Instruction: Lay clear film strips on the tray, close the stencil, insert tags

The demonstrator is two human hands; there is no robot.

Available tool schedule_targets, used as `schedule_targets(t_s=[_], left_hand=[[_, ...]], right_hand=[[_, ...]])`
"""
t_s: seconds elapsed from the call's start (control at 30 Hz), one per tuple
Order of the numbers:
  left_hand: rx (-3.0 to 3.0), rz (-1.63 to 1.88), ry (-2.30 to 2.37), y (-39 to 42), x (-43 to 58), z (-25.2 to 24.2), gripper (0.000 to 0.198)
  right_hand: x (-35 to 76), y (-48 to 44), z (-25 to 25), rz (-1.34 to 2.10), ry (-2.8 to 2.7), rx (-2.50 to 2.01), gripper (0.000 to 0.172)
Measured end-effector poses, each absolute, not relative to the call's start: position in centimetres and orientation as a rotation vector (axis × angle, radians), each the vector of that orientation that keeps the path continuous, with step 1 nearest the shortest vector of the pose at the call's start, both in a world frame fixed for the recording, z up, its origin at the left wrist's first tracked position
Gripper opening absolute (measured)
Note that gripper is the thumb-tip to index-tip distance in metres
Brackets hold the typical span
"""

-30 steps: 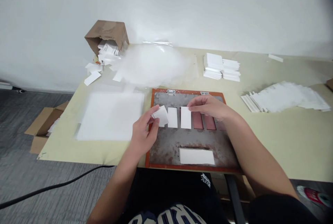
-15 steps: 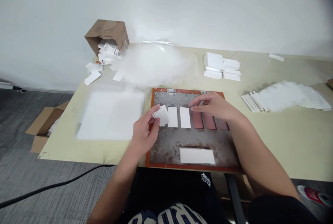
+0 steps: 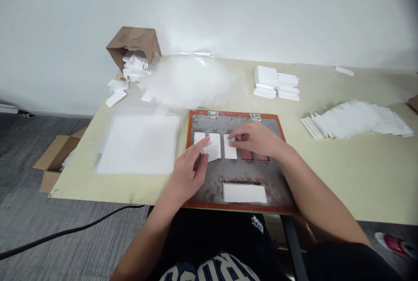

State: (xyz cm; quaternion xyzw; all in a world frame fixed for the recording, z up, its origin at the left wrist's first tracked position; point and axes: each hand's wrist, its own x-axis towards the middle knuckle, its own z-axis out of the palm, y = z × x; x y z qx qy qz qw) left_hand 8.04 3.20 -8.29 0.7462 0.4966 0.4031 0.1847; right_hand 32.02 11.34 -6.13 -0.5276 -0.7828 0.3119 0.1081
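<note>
A grey metal plate (image 3: 209, 176) in an orange frame lies on the table, with a row of rectangular slots. White cards sit in the three left slots, such as the middle one (image 3: 214, 138); reddish slots (image 3: 247, 154) show to their right. My left hand (image 3: 189, 172) pinches small white cards (image 3: 211, 150) over the left slots. My right hand (image 3: 257, 139) is over the third card (image 3: 230, 152), thumb and fingers apart, fingertips at its upper part. A wide white card (image 3: 244, 193) lies in the lower slot.
White sheets (image 3: 139, 146) lie left of the plate. An open cardboard box (image 3: 139, 37) spills white cards at the back left. Card stacks (image 3: 266, 81) stand behind the plate, and a fanned row of cards (image 3: 359, 120) is at the right. Another box (image 3: 54, 157) stands lower left.
My left hand has moved slightly right with its cards. My right hand has shifted left and down, onto the third card. The view has shifted a little.
</note>
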Motion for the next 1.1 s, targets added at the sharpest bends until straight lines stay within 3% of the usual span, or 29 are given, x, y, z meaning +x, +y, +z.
schedule_targets(t_s=[0.27,0.43,0.53,0.73,0.9,1.1], left_hand=[[2.145,1.114,1.318,2.7,8.5,-8.1,0.041],[2.127,1.092,1.281,2.2,8.7,-9.0,0.043],[2.135,1.120,1.265,2.0,8.7,-9.1,0.043],[2.112,1.082,1.224,1.6,8.4,-7.9,0.044],[2.089,1.131,1.292,1.9,8.4,-8.2,0.037],[2.087,1.223,1.387,2.4,8.7,-9.3,0.035]], right_hand=[[31.2,7.0,-2.5,0.529,-2.344,-1.018,0.024],[30.0,3.9,-3.8,0.004,-2.524,-1.150,0.031],[29.7,3.2,-4.5,-0.038,-2.525,-1.201,0.034],[29.9,3.1,-5.5,0.166,-2.364,-1.192,0.029],[30.5,4.1,-5.0,0.542,-2.105,-1.037,0.026],[34.4,8.6,-3.8,1.082,-1.737,-1.396,0.023]])
